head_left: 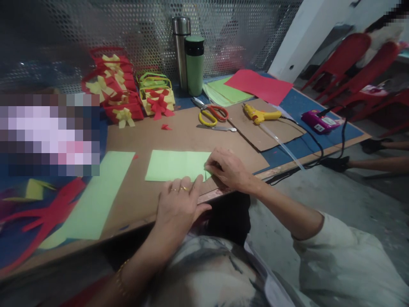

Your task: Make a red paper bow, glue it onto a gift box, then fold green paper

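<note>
A light green paper rectangle lies flat on the brown cardboard near the table's front edge. My left hand rests on its lower edge, fingers stretched out and thumb apart, with rings on one finger. At the paper's right end, my right hand has its fingers bent in a pinch on the right edge, where a small flap or cut shows. A longer light green sheet lies to the left, partly on the cardboard.
Behind are scissors, a blade, a yellow glue gun, a green bottle, a steel flask, red paper, red baskets and a purple power block. Red strips lie left.
</note>
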Action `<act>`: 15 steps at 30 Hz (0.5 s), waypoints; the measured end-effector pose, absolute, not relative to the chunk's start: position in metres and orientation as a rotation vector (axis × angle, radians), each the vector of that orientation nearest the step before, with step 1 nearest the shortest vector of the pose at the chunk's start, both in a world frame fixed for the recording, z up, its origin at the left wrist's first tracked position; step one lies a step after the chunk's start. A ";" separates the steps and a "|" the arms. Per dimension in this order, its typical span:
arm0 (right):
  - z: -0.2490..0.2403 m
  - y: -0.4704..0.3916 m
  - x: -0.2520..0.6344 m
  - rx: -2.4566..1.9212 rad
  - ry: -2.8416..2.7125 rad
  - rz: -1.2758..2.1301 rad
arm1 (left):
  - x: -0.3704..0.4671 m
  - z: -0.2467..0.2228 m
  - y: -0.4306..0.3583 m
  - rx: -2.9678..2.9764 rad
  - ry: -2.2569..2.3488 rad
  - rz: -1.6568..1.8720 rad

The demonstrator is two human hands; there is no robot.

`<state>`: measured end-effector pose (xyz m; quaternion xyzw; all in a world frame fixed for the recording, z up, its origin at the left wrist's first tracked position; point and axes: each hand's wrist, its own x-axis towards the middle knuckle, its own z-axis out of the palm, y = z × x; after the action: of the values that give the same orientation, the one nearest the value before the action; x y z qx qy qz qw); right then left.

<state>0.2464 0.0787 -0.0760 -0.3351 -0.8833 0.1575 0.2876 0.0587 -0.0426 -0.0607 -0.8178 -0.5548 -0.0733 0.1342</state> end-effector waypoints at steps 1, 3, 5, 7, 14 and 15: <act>-0.076 0.079 0.247 -0.894 -2.359 0.421 | 0.059 -0.060 -0.042 -2.370 -1.608 -0.207; -0.076 0.079 0.247 -0.893 -2.354 0.422 | 0.059 -0.058 -0.041 -2.377 -1.591 -0.201; -0.076 0.078 0.247 -0.892 -2.347 0.420 | 0.059 -0.056 -0.041 -2.386 -1.571 -0.205; -0.076 0.078 0.246 -0.891 -2.341 0.419 | 0.060 -0.056 -0.041 -2.384 -1.567 -0.225; -0.076 0.079 0.246 -0.913 -2.346 0.435 | 0.058 -0.057 -0.041 -2.410 -1.581 -0.260; -0.075 0.079 0.246 -0.911 -2.343 0.446 | 0.058 -0.057 -0.041 -2.417 -1.587 -0.254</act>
<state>0.2459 0.0790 -0.0753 -0.3414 -0.8783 0.1670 0.2902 0.0580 -0.0413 -0.0567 -0.8268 -0.5428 -0.0870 0.1192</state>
